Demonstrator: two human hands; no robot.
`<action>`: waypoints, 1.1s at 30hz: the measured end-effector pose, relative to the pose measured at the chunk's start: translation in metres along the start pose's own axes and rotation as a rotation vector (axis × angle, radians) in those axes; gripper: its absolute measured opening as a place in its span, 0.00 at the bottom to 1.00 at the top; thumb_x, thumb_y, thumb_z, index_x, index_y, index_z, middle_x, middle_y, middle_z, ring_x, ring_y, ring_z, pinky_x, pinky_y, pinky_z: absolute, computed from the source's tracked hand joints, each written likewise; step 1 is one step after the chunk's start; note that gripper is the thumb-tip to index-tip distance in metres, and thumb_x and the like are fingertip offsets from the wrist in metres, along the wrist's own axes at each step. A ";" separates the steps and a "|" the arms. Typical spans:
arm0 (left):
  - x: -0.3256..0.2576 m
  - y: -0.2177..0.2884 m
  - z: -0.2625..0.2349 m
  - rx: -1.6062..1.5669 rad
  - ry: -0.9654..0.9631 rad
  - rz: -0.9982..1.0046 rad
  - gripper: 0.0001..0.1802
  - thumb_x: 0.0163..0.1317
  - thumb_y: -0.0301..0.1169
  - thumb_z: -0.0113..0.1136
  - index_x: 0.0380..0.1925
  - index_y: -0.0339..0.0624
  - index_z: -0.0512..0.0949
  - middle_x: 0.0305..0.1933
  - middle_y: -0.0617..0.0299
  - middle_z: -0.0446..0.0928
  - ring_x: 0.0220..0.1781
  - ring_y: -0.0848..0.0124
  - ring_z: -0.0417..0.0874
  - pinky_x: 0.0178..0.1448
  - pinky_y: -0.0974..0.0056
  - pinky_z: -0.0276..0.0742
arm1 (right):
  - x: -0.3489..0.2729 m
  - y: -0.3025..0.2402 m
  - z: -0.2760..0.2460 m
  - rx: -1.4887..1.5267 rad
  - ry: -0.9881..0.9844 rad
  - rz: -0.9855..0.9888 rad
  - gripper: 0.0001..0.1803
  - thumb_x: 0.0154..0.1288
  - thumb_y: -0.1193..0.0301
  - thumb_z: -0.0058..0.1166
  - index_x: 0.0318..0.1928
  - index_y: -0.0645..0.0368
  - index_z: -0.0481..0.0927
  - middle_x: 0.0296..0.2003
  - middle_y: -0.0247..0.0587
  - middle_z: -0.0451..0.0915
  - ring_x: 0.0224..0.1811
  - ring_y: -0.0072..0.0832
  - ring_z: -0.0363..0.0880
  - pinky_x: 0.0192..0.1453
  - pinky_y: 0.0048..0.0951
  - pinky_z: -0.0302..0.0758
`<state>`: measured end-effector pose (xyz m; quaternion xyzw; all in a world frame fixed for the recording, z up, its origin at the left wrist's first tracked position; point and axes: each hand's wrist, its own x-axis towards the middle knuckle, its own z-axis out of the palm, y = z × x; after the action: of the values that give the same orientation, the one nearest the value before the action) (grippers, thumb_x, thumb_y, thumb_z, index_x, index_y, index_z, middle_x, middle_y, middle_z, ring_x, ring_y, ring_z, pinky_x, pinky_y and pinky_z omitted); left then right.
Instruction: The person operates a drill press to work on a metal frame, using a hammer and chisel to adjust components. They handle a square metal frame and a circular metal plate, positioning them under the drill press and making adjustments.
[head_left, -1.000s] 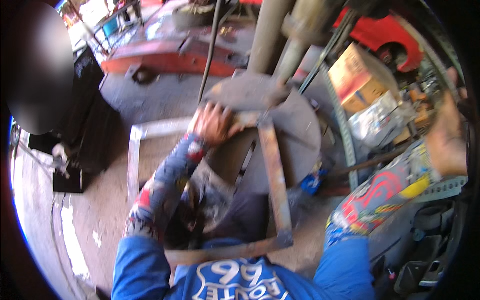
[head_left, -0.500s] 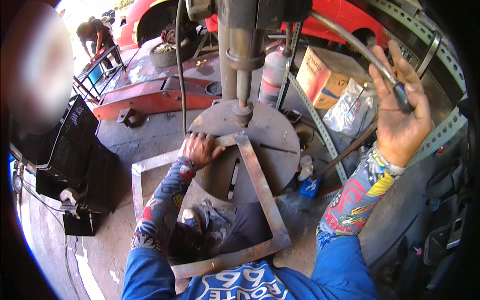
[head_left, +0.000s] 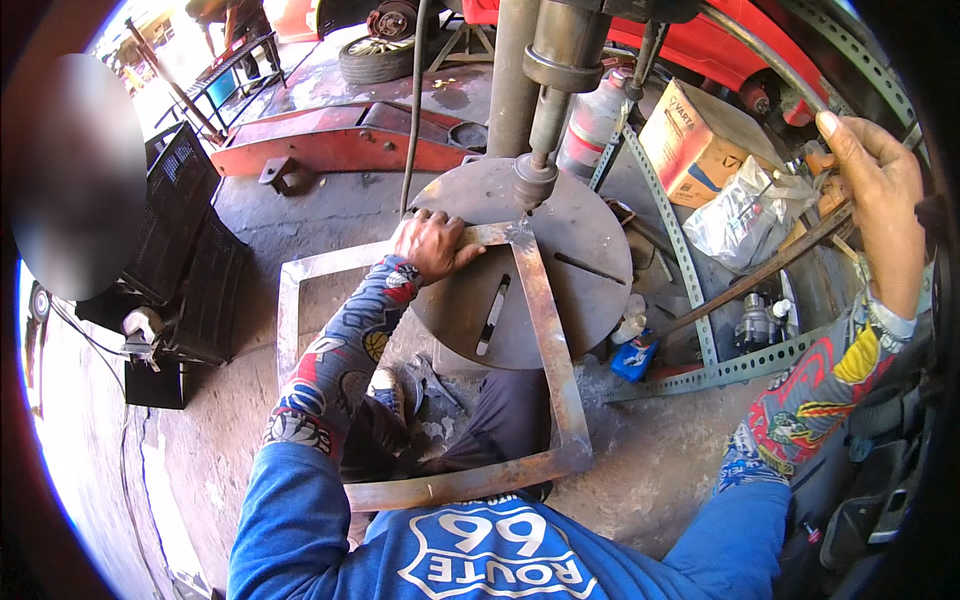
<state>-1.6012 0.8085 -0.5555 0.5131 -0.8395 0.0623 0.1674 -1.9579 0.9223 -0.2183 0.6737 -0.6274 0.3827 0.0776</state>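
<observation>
My left hand (head_left: 432, 245) is closed over the top bar of a square steel frame (head_left: 548, 320), pressing it on the round drill press table (head_left: 465, 300). The frame's far corner lies under the drill chuck (head_left: 535, 180); a short bit points down at it, and whether it touches I cannot make out. Out to the right, my raised right hand (head_left: 880, 185) is curled round the end of the feed lever (head_left: 765, 50), hiding its black grip. The frame's near bar hangs past the table, above my legs.
Behind the table lie a red floor jack (head_left: 330, 140) and a wheel (head_left: 378, 62). Black crates (head_left: 190, 260) stand at left. On the right, a perforated metal rack (head_left: 680, 250) surrounds a cardboard box (head_left: 700, 140), a plastic bag (head_left: 745, 215) and a blue bottle (head_left: 632, 358). Another person stands far left.
My right hand, open against the lever's grip before, has closed round it and sits farther right in the picture. My left hand stays on the frame. The whole view has shifted.
</observation>
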 end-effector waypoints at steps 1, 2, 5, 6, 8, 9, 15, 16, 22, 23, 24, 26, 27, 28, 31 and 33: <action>0.001 -0.001 0.000 0.016 0.019 -0.002 0.32 0.63 0.62 0.52 0.39 0.41 0.80 0.39 0.46 0.80 0.43 0.48 0.81 0.48 0.48 0.78 | 0.004 0.000 -0.003 -0.011 0.000 0.055 0.20 0.65 0.55 0.60 0.43 0.61 0.83 0.27 0.29 0.78 0.23 0.13 0.68 0.27 0.18 0.63; 0.001 -0.003 -0.001 0.021 0.016 -0.023 0.31 0.63 0.61 0.53 0.39 0.41 0.80 0.39 0.46 0.80 0.44 0.47 0.81 0.49 0.48 0.78 | 0.008 -0.001 -0.005 -0.004 -0.030 0.025 0.22 0.64 0.56 0.63 0.48 0.62 0.82 0.25 0.29 0.78 0.22 0.12 0.68 0.26 0.16 0.63; 0.004 -0.005 -0.002 0.031 0.010 -0.050 0.29 0.63 0.59 0.54 0.38 0.40 0.79 0.39 0.48 0.80 0.44 0.48 0.81 0.50 0.49 0.78 | 0.007 0.001 -0.008 -0.051 -0.013 -0.019 0.20 0.65 0.58 0.61 0.45 0.63 0.83 0.27 0.31 0.80 0.25 0.13 0.70 0.30 0.16 0.66; 0.005 -0.006 -0.002 0.023 0.000 -0.038 0.29 0.63 0.59 0.54 0.37 0.40 0.79 0.39 0.48 0.80 0.44 0.48 0.81 0.50 0.49 0.78 | 0.003 0.002 -0.007 -0.025 -0.007 0.000 0.18 0.65 0.59 0.61 0.42 0.64 0.83 0.27 0.30 0.79 0.26 0.14 0.71 0.31 0.17 0.67; 0.005 -0.004 -0.002 0.002 -0.009 -0.020 0.29 0.63 0.59 0.54 0.37 0.40 0.79 0.38 0.48 0.80 0.44 0.48 0.82 0.49 0.50 0.78 | -0.003 0.004 0.000 0.028 0.034 -0.016 0.17 0.65 0.60 0.61 0.40 0.65 0.84 0.28 0.30 0.79 0.28 0.16 0.72 0.34 0.19 0.69; 0.005 -0.003 -0.001 0.007 -0.014 -0.013 0.29 0.63 0.59 0.54 0.37 0.40 0.79 0.38 0.48 0.80 0.44 0.48 0.81 0.49 0.49 0.78 | -0.006 0.005 0.009 0.052 0.073 -0.051 0.17 0.66 0.61 0.61 0.41 0.66 0.84 0.28 0.31 0.80 0.29 0.17 0.73 0.36 0.19 0.70; 0.004 0.001 -0.001 0.012 -0.010 -0.004 0.30 0.64 0.59 0.54 0.37 0.39 0.79 0.38 0.47 0.80 0.43 0.49 0.81 0.48 0.49 0.78 | -0.027 0.011 0.034 0.069 0.100 -0.034 0.17 0.67 0.64 0.60 0.43 0.70 0.84 0.32 0.39 0.84 0.33 0.20 0.78 0.42 0.24 0.74; 0.004 0.001 -0.002 0.017 -0.016 -0.009 0.30 0.64 0.59 0.53 0.36 0.39 0.79 0.38 0.47 0.80 0.43 0.49 0.82 0.48 0.49 0.78 | -0.028 0.012 0.035 0.064 0.111 -0.065 0.17 0.67 0.64 0.60 0.43 0.70 0.84 0.32 0.39 0.84 0.33 0.20 0.78 0.41 0.24 0.74; 0.006 0.000 -0.003 -0.001 -0.022 0.010 0.30 0.64 0.59 0.53 0.37 0.39 0.79 0.37 0.47 0.80 0.43 0.49 0.82 0.48 0.49 0.78 | -0.027 0.013 0.036 0.113 0.120 -0.086 0.16 0.67 0.65 0.60 0.44 0.69 0.84 0.30 0.36 0.83 0.32 0.19 0.76 0.39 0.22 0.73; 0.006 -0.001 -0.002 -0.001 -0.030 0.003 0.30 0.64 0.59 0.53 0.37 0.39 0.79 0.37 0.47 0.80 0.43 0.49 0.82 0.48 0.49 0.78 | -0.026 0.013 0.035 0.114 0.113 -0.069 0.16 0.67 0.65 0.61 0.44 0.69 0.84 0.30 0.35 0.82 0.32 0.18 0.76 0.39 0.22 0.73; 0.005 -0.001 -0.002 -0.001 -0.024 0.006 0.30 0.64 0.59 0.53 0.37 0.39 0.79 0.37 0.47 0.80 0.43 0.49 0.82 0.48 0.49 0.78 | -0.026 0.013 0.034 0.082 0.117 -0.039 0.16 0.67 0.65 0.61 0.44 0.69 0.84 0.30 0.34 0.82 0.32 0.18 0.76 0.39 0.21 0.72; 0.005 -0.003 -0.001 0.002 -0.031 -0.003 0.30 0.64 0.59 0.52 0.37 0.39 0.79 0.37 0.47 0.80 0.43 0.49 0.82 0.48 0.49 0.78 | -0.026 0.012 0.032 0.056 0.094 0.000 0.16 0.67 0.66 0.61 0.44 0.68 0.84 0.30 0.33 0.82 0.31 0.17 0.75 0.38 0.20 0.72; 0.006 -0.003 -0.001 0.027 -0.035 -0.002 0.30 0.64 0.59 0.52 0.37 0.39 0.79 0.38 0.47 0.80 0.43 0.49 0.82 0.48 0.50 0.78 | -0.026 0.012 0.032 0.025 0.090 0.028 0.16 0.67 0.66 0.61 0.44 0.68 0.85 0.30 0.33 0.82 0.31 0.17 0.75 0.38 0.20 0.72; 0.006 -0.004 0.000 0.027 -0.037 -0.001 0.30 0.65 0.59 0.52 0.38 0.39 0.79 0.38 0.47 0.80 0.43 0.49 0.82 0.48 0.50 0.78 | -0.027 0.012 0.032 0.013 0.099 0.043 0.16 0.67 0.65 0.61 0.44 0.68 0.85 0.31 0.33 0.82 0.32 0.16 0.75 0.39 0.19 0.71; 0.006 -0.005 0.001 0.025 -0.044 0.000 0.30 0.65 0.60 0.51 0.39 0.39 0.78 0.38 0.47 0.80 0.43 0.49 0.82 0.47 0.50 0.78 | -0.027 0.015 0.034 0.027 0.130 0.020 0.16 0.67 0.65 0.61 0.45 0.68 0.85 0.32 0.34 0.82 0.34 0.17 0.76 0.41 0.19 0.71; 0.006 -0.005 0.000 0.022 -0.043 -0.005 0.31 0.65 0.60 0.51 0.39 0.40 0.78 0.37 0.47 0.80 0.42 0.48 0.82 0.46 0.49 0.78 | -0.027 0.018 0.036 0.075 0.157 -0.049 0.17 0.67 0.65 0.61 0.45 0.68 0.84 0.34 0.35 0.83 0.36 0.18 0.76 0.43 0.19 0.72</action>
<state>-1.5992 0.8010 -0.5541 0.5183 -0.8409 0.0602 0.1436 -1.9564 0.9184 -0.2666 0.6592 -0.5879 0.4556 0.1106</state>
